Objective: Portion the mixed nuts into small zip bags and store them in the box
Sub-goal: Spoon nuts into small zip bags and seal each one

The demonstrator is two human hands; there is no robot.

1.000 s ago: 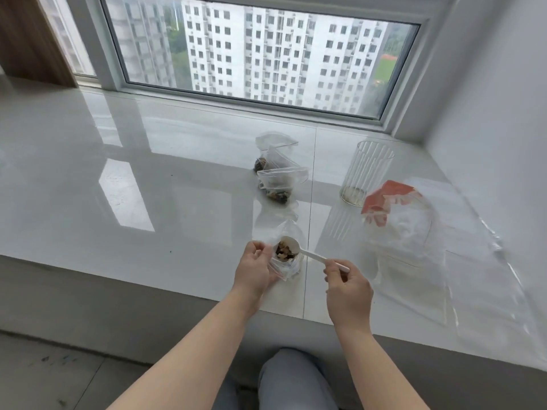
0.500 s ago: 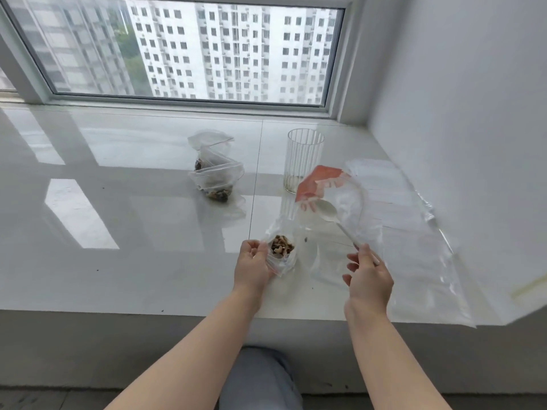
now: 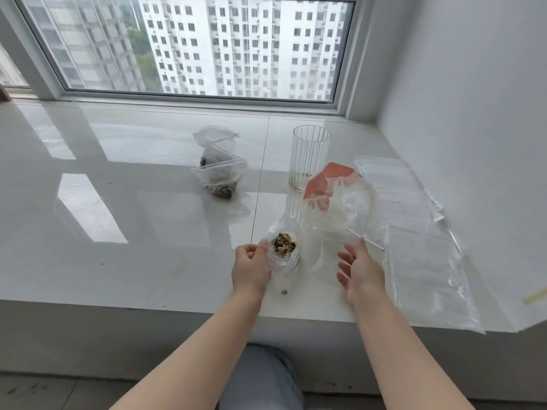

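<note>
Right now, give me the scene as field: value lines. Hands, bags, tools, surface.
left hand: holds the small zip bag by its edge, mouth open, nuts inside
right hand: open, holds nothing
spoon: white, handle sticking out of the large bag
large bag: clear with red top, beside the right hand
filled bags: two, further back on the sill
glass: ribbed, upright, behind the large bag
loose nut: on the sill
box: not seen
</note>
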